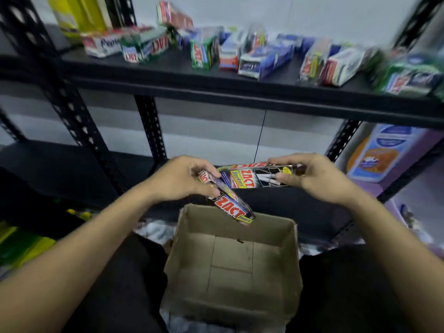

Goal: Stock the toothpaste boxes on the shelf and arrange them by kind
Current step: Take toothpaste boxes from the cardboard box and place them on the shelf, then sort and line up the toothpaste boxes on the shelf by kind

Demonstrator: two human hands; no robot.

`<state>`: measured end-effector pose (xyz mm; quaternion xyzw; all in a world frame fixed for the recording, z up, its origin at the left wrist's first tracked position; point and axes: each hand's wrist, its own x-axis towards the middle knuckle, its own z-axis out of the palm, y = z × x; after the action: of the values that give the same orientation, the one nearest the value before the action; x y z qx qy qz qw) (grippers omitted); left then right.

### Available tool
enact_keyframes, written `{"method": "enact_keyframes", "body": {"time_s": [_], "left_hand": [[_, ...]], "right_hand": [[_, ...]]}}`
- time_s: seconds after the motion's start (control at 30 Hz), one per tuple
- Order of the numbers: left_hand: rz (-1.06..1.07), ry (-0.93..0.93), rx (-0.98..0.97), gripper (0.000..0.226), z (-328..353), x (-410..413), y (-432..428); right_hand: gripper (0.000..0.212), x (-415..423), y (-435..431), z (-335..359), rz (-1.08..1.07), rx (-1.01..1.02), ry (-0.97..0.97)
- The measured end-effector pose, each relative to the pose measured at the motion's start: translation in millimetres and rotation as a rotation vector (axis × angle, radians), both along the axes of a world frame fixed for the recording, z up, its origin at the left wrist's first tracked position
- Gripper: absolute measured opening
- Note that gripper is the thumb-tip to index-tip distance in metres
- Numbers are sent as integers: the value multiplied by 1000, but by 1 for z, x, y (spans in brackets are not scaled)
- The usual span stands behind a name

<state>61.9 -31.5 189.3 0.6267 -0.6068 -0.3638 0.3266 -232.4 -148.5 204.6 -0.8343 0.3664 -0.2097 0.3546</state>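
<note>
One black metal shelf [216, 90] carries scattered mixed toothpaste boxes [264, 58]. Below stands an open brown cardboard carton [230, 272]. Above it, the left hand [177, 181] grips a dark Zact toothpaste box [230, 206] tilted downward; the right hand [314, 179] grips a second dark Zact box [249, 177], level.

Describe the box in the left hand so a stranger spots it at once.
Find the open carton at bottom centre. Above its far rim the left hand grips a dark ZACT box. Unlike the level box in the right hand, it slants down toward the carton.
</note>
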Motion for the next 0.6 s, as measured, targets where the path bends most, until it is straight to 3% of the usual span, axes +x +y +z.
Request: {"method": "enact_keyframes", "body": {"time_s": [0.3,0.6], "left_hand": [[40,6,-331,42,148,5,35],[155,17,-552,38,221,8,26]], "right_hand": [[35,-11,26,135,-5,-117,-329],[34,-22,-12,208,-159,-375,-348]]}}
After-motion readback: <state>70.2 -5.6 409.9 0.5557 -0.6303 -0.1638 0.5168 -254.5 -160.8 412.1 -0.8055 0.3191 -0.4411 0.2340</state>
